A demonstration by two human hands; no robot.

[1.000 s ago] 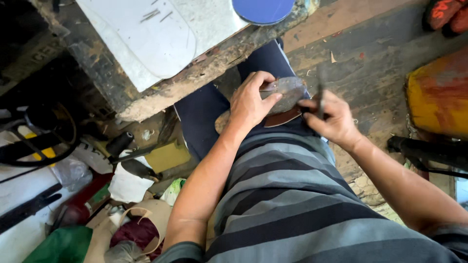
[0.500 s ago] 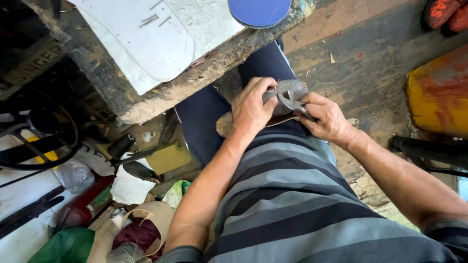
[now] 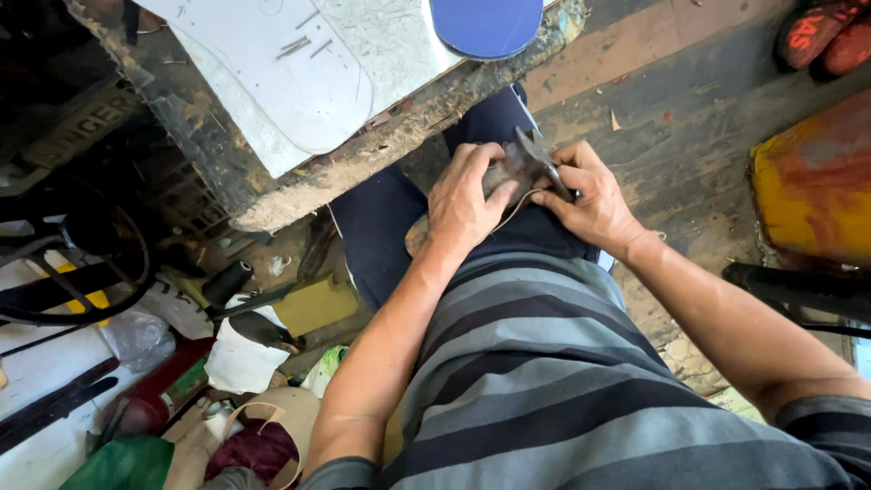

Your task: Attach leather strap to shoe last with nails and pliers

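Left hand (image 3: 467, 204) gripped a grey, worn piece (image 3: 508, 172), possibly leather, over the lap beside the worktop (image 3: 299, 181) edge. Right hand (image 3: 590, 195) was clenched on a dark tool (image 3: 543, 166) touching the piece. Blue oval sole (image 3: 485, 25) lay on the worktop.

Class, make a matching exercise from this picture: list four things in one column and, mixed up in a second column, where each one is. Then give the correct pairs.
Things:
1. blue oval piece
2. left hand
3. red shoes
4. yellow drum

Places:
A. on the floor, top right corner
B. on the worn bench, top edge of the view
C. at the right edge, below the shoes
D. on the grey piece over the lap, facing the right hand

Pairs: 1-B, 2-D, 3-A, 4-C
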